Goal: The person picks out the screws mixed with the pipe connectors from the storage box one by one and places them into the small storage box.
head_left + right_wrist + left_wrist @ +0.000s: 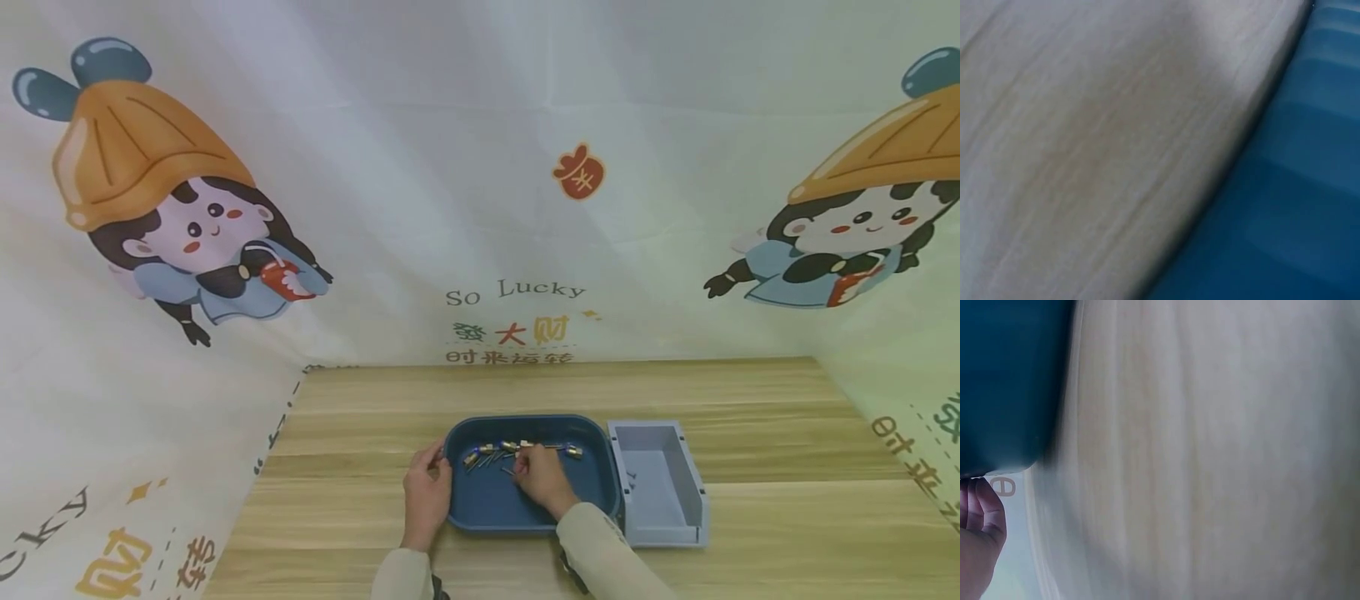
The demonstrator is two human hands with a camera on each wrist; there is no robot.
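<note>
Blue tray (495,507), rim held by your left hand (427,490), with loose screws (489,460) just left of your nearer, curled right hand (543,480), its pinch unclear.

Left fingers (431,455) at blue tray (495,504), right fingers (524,465) among brass fittings (471,459)

The tray (495,502) (small parts (470,457) inside) sits left of the bin (658,500).
</note>
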